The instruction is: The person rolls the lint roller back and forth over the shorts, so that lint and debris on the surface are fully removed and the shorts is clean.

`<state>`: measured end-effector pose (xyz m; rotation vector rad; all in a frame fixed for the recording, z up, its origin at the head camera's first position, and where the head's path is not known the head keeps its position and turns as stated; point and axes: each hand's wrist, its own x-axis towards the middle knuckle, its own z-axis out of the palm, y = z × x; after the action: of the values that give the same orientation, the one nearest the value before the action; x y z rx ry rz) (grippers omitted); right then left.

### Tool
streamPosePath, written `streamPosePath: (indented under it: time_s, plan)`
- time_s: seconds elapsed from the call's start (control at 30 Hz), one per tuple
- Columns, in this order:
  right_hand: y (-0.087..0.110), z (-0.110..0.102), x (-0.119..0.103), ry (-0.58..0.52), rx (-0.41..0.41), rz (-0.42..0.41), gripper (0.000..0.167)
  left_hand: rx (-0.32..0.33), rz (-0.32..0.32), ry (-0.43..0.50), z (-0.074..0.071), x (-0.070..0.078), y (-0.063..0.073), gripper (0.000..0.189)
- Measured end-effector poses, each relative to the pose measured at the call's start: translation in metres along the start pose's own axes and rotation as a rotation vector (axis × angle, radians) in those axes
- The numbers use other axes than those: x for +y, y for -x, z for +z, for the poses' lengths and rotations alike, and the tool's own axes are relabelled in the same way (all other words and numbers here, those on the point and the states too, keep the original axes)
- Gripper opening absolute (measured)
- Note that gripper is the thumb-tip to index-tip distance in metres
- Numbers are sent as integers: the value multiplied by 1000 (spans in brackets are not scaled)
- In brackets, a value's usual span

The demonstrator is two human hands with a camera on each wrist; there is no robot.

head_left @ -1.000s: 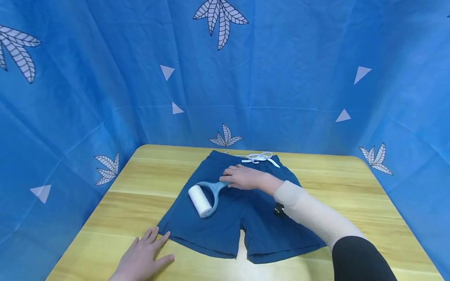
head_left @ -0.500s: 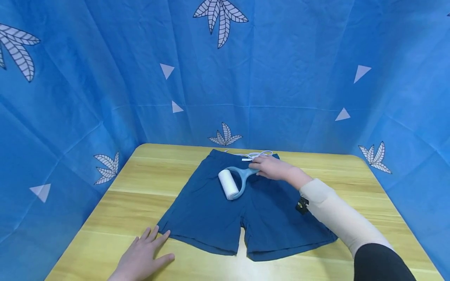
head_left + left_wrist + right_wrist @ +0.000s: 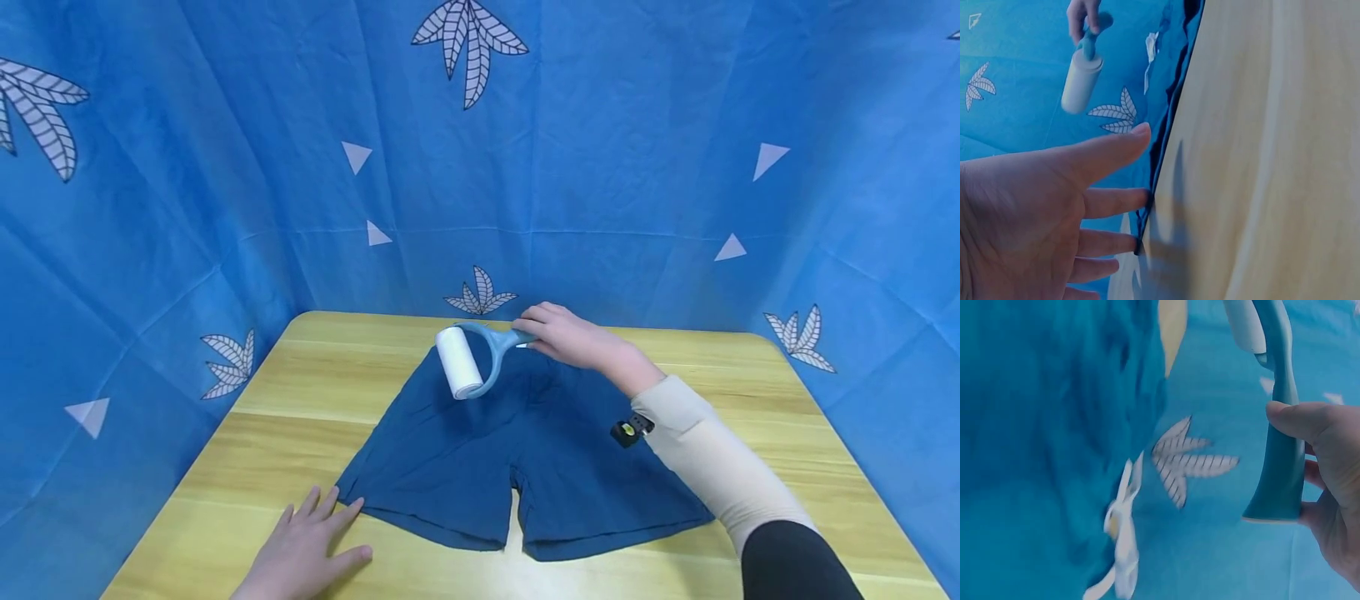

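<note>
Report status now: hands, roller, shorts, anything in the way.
Right hand gripping roller, held above shorts. Left hand at shorts' leg edge. Shorts spread on table. Possible snag: white drawstring at waist.

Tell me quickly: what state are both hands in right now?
Left hand: open, touching the blue shorts.
Right hand: closed, holding the lint roller.

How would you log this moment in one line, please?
right hand: grips lint roller, above shorts | left hand: touches shorts at leg hem
</note>
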<state>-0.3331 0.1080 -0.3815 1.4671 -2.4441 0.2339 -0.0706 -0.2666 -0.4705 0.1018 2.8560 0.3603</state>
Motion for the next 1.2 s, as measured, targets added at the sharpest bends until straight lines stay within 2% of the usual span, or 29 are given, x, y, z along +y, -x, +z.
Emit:
streamPosePath:
  time_s: [0.13,0.27,0.47,0.63,0.9,1.07,1.2]
  plan:
    - [-22,1,-17,43,-40,-56,36,23,12,-23,-3,3,-1,79]
    - [-43,11,-36,78,-96,-123,36,41,25,-35,-3,6,-4,79]
    - [-69,35,-63,69,-202,-179,37,24,16,-44,0,6,-8,74]
    - [-83,59,-79,118,-269,-198,39,-1,-2,2,-2,6,-11,69]
    - [-89,77,-91,175,-359,-231,40,1,5,59,-5,7,-14,61]
    - [-83,79,-80,99,-385,-198,38,8,8,68,-7,7,-13,58]
    - [-70,77,-63,24,-379,-154,38,11,12,72,-7,5,-12,58]
